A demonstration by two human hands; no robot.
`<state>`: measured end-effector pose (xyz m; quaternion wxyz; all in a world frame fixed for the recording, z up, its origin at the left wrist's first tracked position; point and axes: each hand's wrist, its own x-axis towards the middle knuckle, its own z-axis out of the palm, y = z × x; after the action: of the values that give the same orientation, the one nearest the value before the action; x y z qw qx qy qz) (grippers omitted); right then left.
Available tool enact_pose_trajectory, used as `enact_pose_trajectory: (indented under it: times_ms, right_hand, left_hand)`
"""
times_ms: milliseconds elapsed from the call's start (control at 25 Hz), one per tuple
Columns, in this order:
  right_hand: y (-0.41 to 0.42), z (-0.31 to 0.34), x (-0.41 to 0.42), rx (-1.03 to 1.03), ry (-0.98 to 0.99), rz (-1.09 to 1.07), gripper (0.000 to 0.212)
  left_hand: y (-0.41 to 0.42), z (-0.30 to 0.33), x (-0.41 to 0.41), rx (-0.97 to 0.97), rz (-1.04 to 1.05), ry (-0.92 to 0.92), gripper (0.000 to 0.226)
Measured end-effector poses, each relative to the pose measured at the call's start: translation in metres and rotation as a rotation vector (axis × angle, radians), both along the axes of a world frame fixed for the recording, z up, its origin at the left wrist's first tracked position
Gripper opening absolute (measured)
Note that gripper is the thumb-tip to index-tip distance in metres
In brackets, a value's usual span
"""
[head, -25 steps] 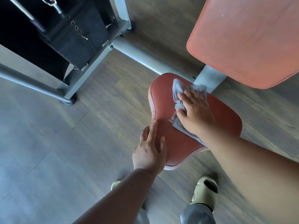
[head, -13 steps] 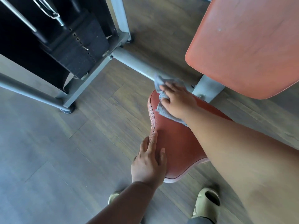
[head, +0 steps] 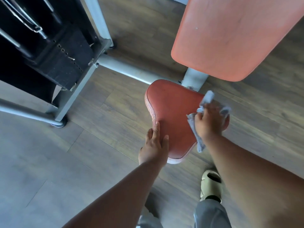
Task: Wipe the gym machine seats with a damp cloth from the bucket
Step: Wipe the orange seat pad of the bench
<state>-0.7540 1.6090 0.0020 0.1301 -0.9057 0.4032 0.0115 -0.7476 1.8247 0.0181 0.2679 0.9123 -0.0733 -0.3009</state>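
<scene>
A red padded machine seat (head: 172, 109) sits low in the middle of the view. On its right edge my right hand (head: 209, 122) presses a grey cloth (head: 199, 140), with cloth bunched above the fingers and hanging below the wrist. My left hand (head: 154, 145) rests flat on the seat's left front edge with the fingers straight. No bucket is in view.
A large orange back pad (head: 230, 35) slopes up at the top right. The grey steel frame (head: 125, 68) and black weight stack (head: 54, 51) stand to the left. Wood-look floor (head: 49, 162) surrounds the seat. My foot in a pale slide sandal (head: 211, 185) is below the seat.
My right hand has swept the cloth from the seat's far back end across to its right edge. My left hand has stayed on the left front edge.
</scene>
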Motion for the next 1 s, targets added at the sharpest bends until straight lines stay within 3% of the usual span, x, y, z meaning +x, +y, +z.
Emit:
enact_pose_trajectory:
  times_ms: [160, 360, 440, 520, 600, 760, 1000]
  right_hand:
    - [0.073, 0.011, -0.016, 0.136, -0.098, 0.261, 0.046]
    - [0.090, 0.018, -0.054, 0.252, -0.094, 0.576, 0.052]
    - [0.083, 0.028, -0.067, 0.362, -0.129, 0.610, 0.050]
    - [0.079, 0.047, -0.085, 0.463, -0.217, 0.520, 0.047]
    - [0.079, 0.086, -0.103, 0.508, -0.251, 0.492, 0.043]
    - [0.098, 0.185, -0.131, 0.578, -0.178, 0.563, 0.012]
    - [0.171, 0.346, -0.154, 0.518, -0.079, 0.875, 0.015]
  left_hand:
    - [0.009, -0.003, 0.014, -0.087, -0.025, 0.082, 0.058]
    - [0.011, -0.004, 0.011, -0.138, -0.018, 0.061, 0.058]
    - [0.018, 0.004, 0.007, -0.138, -0.040, 0.032, 0.060]
    - [0.036, 0.018, -0.005, 0.014, -0.127, -0.040, 0.058]
    - [0.059, 0.052, -0.022, 0.105, -0.162, -0.076, 0.053]
    - [0.104, 0.151, -0.068, -0.028, -0.039, -0.028, 0.035]
    - [0.196, 0.315, -0.142, -0.117, 0.043, -0.162, 0.037]
